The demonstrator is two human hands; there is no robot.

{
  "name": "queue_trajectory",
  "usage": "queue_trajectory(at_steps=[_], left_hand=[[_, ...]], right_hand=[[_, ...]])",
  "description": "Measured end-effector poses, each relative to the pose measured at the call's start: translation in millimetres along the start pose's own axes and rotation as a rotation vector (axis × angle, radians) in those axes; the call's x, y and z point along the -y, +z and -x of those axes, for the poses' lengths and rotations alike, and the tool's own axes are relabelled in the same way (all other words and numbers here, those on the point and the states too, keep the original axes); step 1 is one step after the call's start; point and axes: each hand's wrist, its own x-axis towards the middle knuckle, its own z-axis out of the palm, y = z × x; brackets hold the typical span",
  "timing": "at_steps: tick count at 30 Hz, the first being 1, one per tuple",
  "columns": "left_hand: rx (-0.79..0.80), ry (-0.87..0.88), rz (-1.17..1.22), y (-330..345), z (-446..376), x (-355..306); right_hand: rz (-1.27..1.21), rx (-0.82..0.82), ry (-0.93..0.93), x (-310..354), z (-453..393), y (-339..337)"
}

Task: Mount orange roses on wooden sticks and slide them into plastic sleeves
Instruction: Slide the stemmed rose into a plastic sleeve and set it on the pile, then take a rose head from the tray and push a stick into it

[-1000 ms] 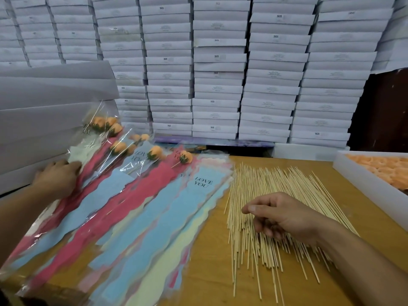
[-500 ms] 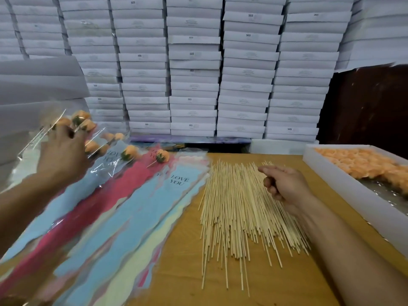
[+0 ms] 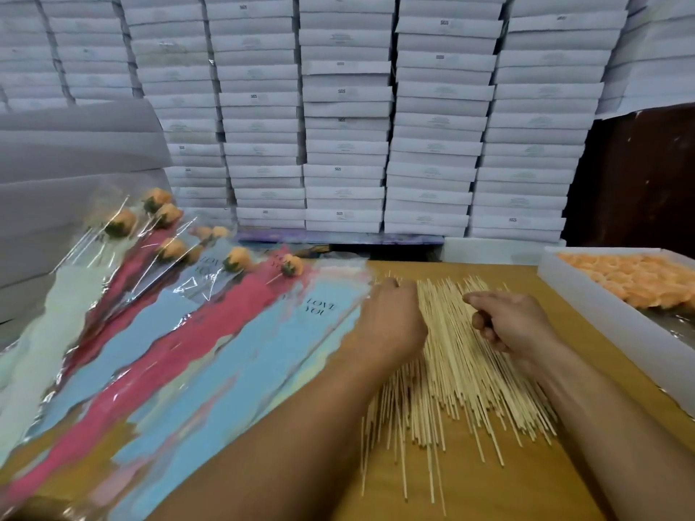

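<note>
A pile of thin wooden sticks [image 3: 457, 374] lies fanned out on the wooden table [image 3: 500, 486]. My left hand [image 3: 391, 317] rests on the pile's far left edge, its fingers bent down onto the stick ends. My right hand [image 3: 513, 321] hovers over the pile's far right part with its fingers curled; I see no stick in it. Left of the sticks lie overlapping plastic sleeves [image 3: 225, 344] with blue, red and pale card inserts. Several finished orange roses on sticks [image 3: 169, 216] lie in sleeves at the far left. Loose orange roses [image 3: 635, 274] fill a white box.
The white box's wall [image 3: 601, 317] runs along the table's right edge. Stacks of flat white cartons [image 3: 346, 126] form a wall behind the table, with more grey-white cartons [image 3: 75, 152] at the left. A dark panel [image 3: 639, 174] stands at the back right.
My left hand let go of the sleeved roses and crossed right onto the sticks. The sleeved roses now lie at the far left. My right hand stays over the sticks' far end.
</note>
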Motion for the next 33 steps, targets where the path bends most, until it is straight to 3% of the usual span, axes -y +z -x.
queue_trajectory(at_steps=[10,18,21,25,29,33], left_hand=[[-0.072,-0.046,0.158,32.5,5.2,-19.3],[-0.058,0.013,0.102,19.9,17.8,-17.7],[-0.017,0.038,0.074,12.3,23.6,-21.8],[-0.036,0.085,0.054,5.0,33.0,-29.8],[-0.015,0.147,0.069,5.1,41.4,-42.7],[0.007,0.149,0.063,4.8,41.6,-42.2]], right_hand=[[0.031,0.004,-0.018,-1.0,-0.7,-0.9],[0.421,-0.094,-0.070,1.9,-10.8,-16.5],[0.684,-0.147,-0.070,15.6,-20.8,-47.2],[1.027,-0.357,-0.004,36.6,-28.3,-115.7],[1.170,-0.573,0.147,40.2,-29.4,-185.9],[1.279,-0.568,0.349,23.0,-22.2,-234.7]])
